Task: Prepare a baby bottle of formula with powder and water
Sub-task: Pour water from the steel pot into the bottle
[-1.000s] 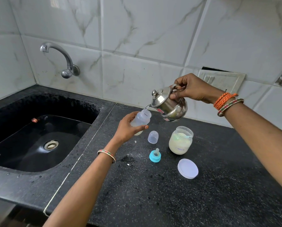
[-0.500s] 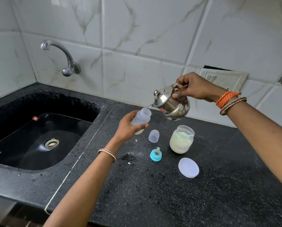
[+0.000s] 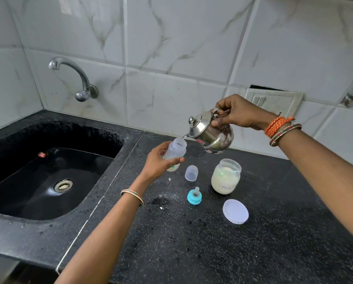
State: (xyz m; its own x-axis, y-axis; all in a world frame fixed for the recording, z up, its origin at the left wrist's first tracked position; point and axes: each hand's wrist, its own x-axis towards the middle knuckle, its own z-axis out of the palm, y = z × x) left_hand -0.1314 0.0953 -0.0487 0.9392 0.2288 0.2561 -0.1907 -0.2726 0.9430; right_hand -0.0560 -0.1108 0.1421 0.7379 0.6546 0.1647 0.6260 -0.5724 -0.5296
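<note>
My left hand (image 3: 158, 163) grips a small clear baby bottle (image 3: 176, 150), held above the black counter with pale powder at its bottom. My right hand (image 3: 236, 113) holds a steel kettle (image 3: 211, 134) by its handle, tilted so its spout touches the bottle's open mouth. A thin stream of water shows at the spout. On the counter stand an open jar of formula powder (image 3: 226, 176), a clear bottle cap (image 3: 191, 173) and a blue ring with the teat (image 3: 194, 196). The jar's white lid (image 3: 235, 211) lies flat to the right.
A black sink (image 3: 48, 181) with a steel tap (image 3: 75, 78) fills the left side. White powder specks and wet spots mark the black granite counter (image 3: 212, 253) near the teat. A switch plate (image 3: 273, 101) sits on the tiled wall behind my right hand.
The kettle has tipped a little further, and its spout now sits over the bottle's mouth. Both hands have stayed almost in place.
</note>
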